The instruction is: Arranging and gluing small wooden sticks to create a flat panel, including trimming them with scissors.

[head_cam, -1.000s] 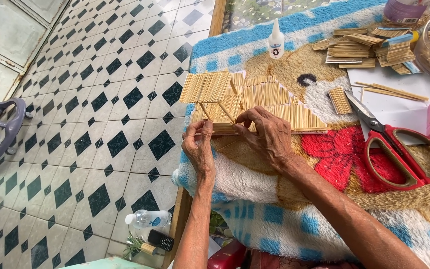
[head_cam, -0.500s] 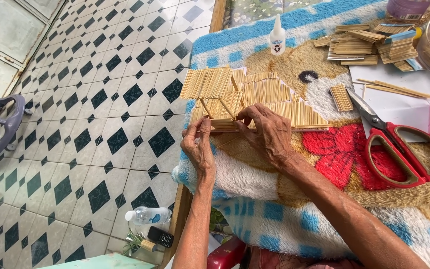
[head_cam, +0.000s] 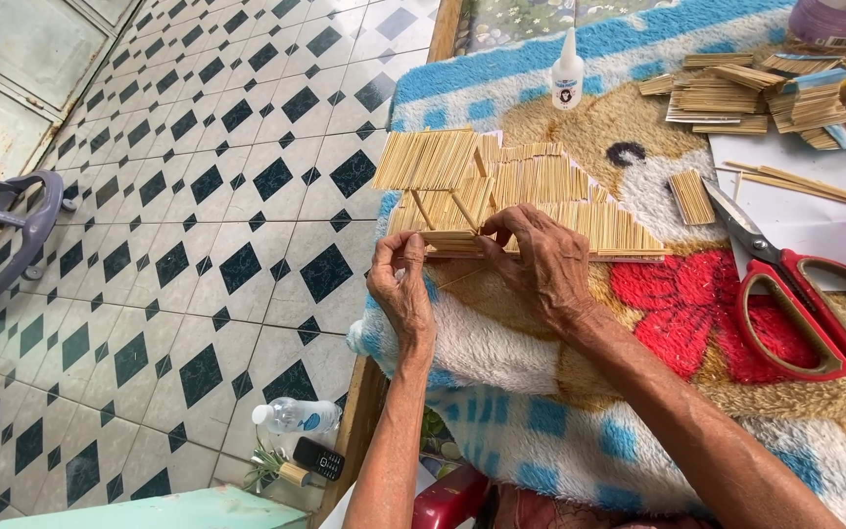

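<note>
both hands pinch the near edge of a pale model house of glued wooden sticks (head_cam: 501,191) on the blanket-covered table (head_cam: 736,431): left hand (head_cam: 401,289) steadying, right hand (head_cam: 540,260) pressing a stick; red-handled scissors (head_cam: 805,294) lie right.

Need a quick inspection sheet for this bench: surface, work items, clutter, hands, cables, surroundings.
Surface: fuzzy blanket with blue checks and a red flower covers the table.
Job's things: stick model, flat panels of thin wooden sticks, lying on the blanket.
Clutter: glue bottle, red-handled scissors, loose stick bundles, white paper.
Hands: left hand and right hand both pinch the model's near edge with their fingers.
Cables: nothing seen.
Surroundings: tiled floor, water bottle, phone, wheeled frame.
</note>
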